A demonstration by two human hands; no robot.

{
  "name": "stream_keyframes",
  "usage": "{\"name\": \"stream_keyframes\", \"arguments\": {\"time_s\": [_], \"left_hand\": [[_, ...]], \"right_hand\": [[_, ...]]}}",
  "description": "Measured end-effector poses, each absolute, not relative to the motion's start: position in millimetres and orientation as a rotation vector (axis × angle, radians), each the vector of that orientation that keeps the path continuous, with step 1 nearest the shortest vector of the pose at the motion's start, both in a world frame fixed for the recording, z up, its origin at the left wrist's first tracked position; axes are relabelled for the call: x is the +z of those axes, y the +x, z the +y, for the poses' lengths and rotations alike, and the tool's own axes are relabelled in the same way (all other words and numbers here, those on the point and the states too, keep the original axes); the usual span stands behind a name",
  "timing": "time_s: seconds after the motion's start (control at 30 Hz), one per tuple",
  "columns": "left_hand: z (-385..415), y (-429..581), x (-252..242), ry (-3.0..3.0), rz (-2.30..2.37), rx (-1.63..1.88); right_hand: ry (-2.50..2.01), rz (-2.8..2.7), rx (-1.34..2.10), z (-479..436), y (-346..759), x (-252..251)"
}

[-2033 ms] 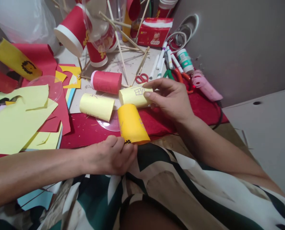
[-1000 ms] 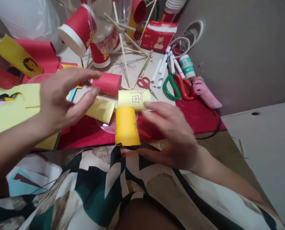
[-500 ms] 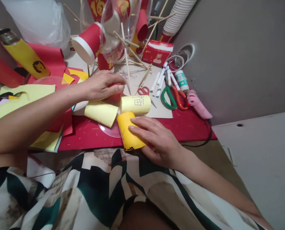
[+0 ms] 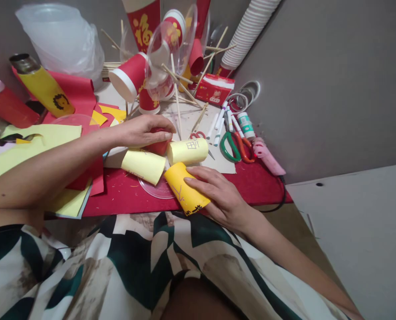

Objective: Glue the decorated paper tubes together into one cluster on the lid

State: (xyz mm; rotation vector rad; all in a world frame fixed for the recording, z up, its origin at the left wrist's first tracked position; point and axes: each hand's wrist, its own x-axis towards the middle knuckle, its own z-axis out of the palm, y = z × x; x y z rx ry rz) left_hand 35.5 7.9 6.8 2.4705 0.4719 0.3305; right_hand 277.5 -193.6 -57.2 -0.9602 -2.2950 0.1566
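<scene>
My left hand (image 4: 141, 130) reaches across the table and its fingers wrap over a red paper roll (image 4: 158, 146), most of which is hidden under the palm. My right hand (image 4: 218, 195) grips the orange-yellow paper roll (image 4: 183, 189) with black marks, tilted at the near edge of the red mat (image 4: 251, 186). Between them lie two pale yellow rolls, one plain (image 4: 143, 165) and one with a drawn window (image 4: 188, 151). A clear plastic lid (image 4: 156, 189) lies under the rolls.
Red paper cups on sticks (image 4: 131, 80) and loose skewers stand behind. Scissors (image 4: 234, 146), markers (image 4: 223, 118), a glue bottle (image 4: 246, 126) and a pink glue gun (image 4: 267, 155) lie right. Yellow and red paper sheets (image 4: 25, 146) cover the left; a grey wall is right.
My left hand swung from the near edge up and over to close on the red roll. My right hand left the window roll and took hold of the orange-yellow roll, tilting it.
</scene>
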Motion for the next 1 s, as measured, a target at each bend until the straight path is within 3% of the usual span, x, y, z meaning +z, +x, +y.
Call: {"name": "stream_keyframes", "arguments": {"time_s": [0.33, 1.0], "left_hand": [[16.8, 34.7, 2.0, 2.54, 0.334, 0.345], [16.5, 26.5, 3.0, 2.54, 0.461, 0.319]], "right_hand": [[-1.107, -2.272, 0.004, -176.1, 291.5, -63.0], [-0.978, -2.211, 0.272, -156.0, 303.8, -70.7]]}}
